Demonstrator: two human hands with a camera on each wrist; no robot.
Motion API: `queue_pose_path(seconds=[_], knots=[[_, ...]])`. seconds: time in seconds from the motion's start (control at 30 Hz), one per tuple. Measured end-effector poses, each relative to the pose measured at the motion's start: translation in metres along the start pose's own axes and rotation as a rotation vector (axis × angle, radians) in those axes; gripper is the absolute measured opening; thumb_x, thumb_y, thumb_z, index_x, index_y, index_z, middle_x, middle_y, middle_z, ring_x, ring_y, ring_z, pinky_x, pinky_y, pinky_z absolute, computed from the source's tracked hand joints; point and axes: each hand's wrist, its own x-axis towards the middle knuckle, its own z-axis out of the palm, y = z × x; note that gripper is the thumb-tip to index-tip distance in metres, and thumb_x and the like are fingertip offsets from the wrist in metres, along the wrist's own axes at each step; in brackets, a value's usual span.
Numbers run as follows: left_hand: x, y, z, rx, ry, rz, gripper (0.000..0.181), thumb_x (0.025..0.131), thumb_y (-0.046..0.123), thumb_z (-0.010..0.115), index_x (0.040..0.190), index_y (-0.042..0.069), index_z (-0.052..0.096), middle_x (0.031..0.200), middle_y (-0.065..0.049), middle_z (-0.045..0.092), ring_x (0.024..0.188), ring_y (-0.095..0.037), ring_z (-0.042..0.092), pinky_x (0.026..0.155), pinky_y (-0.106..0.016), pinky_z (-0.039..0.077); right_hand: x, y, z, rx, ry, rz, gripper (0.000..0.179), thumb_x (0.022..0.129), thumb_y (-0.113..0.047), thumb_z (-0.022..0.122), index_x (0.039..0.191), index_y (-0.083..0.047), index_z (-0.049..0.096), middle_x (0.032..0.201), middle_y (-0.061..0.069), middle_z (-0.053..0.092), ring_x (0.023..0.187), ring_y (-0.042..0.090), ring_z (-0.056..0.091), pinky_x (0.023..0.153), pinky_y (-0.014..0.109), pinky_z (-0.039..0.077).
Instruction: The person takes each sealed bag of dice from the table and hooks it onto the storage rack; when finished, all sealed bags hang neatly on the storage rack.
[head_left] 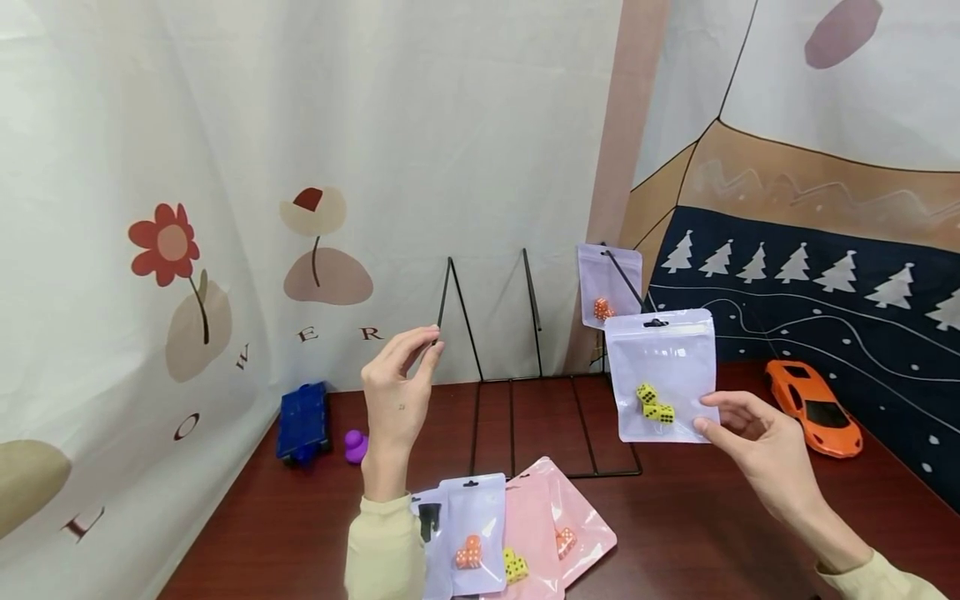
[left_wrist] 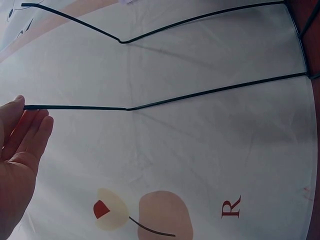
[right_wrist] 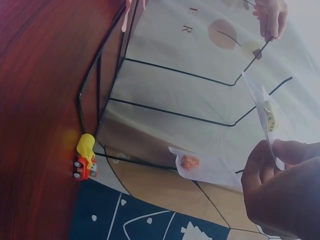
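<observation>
My left hand pinches the free end of the left prong of a black wire rack between thumb and fingertips. In my right hand is a lilac zip bag with yellow dice, gripped upright by its lower right edge. The bag's hang hole is at the top, and it overlaps the middle prong in the right wrist view. Behind it, another lilac bag with orange dice hangs on the right prong. The middle prong carries no bag.
Lilac bags and pink bags with dice lie overlapped at the table's front. A blue toy vehicle and purple duck stand left, an orange toy car right. A yellow-and-red toy sits by the rack. Printed cloth hangs behind.
</observation>
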Motion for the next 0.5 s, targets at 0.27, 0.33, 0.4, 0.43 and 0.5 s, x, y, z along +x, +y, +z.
queue_pose_path(seconds=[0.27,0.33,0.4,0.43,0.5], knots=[[-0.0018,-0.0008,0.0003,0.016,0.002,-0.001,0.018,0.079,-0.009,0.071,0.096,-0.003,0.071,0.098,-0.014,0.069,0.091,-0.023,0.066,0.086,-0.027,0.054,0.0003,0.0008,0.0001,0.011,0.013,0.001,0.028,0.085,-0.009,0.072,0.11,0.0,0.063,0.094,-0.013,0.066,0.078,0.006,0.058,0.067,0.012,0.053],[-0.002,-0.0008,0.0003,0.017,0.003,-0.003,0.018,0.079,-0.009,0.071,0.096,-0.003,0.071,0.098,-0.014,0.069,0.091,-0.023,0.065,0.086,-0.027,0.054,0.0006,0.001,0.0,0.011,0.014,-0.001,0.028,0.085,-0.009,0.072,0.11,0.001,0.062,0.094,-0.013,0.065,0.078,0.006,0.058,0.067,0.012,0.053],[-0.002,-0.0008,0.0005,0.017,0.003,-0.007,0.019,0.079,-0.009,0.071,0.097,-0.003,0.071,0.098,-0.014,0.069,0.091,-0.023,0.066,0.086,-0.027,0.054,0.001,0.0012,0.0001,0.008,0.013,-0.003,0.028,0.086,-0.009,0.072,0.11,0.001,0.062,0.094,-0.013,0.065,0.078,0.006,0.058,0.067,0.012,0.053],[-0.0019,-0.0008,0.0005,0.018,0.003,-0.007,0.019,0.079,-0.009,0.071,0.097,-0.003,0.071,0.098,-0.014,0.069,0.091,-0.023,0.066,0.086,-0.027,0.054,0.0012,0.0013,0.0001,0.007,0.014,-0.004,0.028,0.085,-0.009,0.072,0.11,0.001,0.062,0.093,-0.012,0.065,0.078,0.006,0.058,0.067,0.012,0.053],[-0.0016,-0.0008,0.0008,0.018,0.003,-0.006,0.018,0.079,-0.009,0.071,0.097,-0.003,0.071,0.098,-0.014,0.069,0.091,-0.023,0.066,0.086,-0.027,0.054,0.0015,0.0013,0.0002,0.001,0.015,-0.003,0.029,0.086,-0.01,0.072,0.11,0.001,0.062,0.093,-0.012,0.065,0.078,0.006,0.058,0.067,0.012,0.053]])
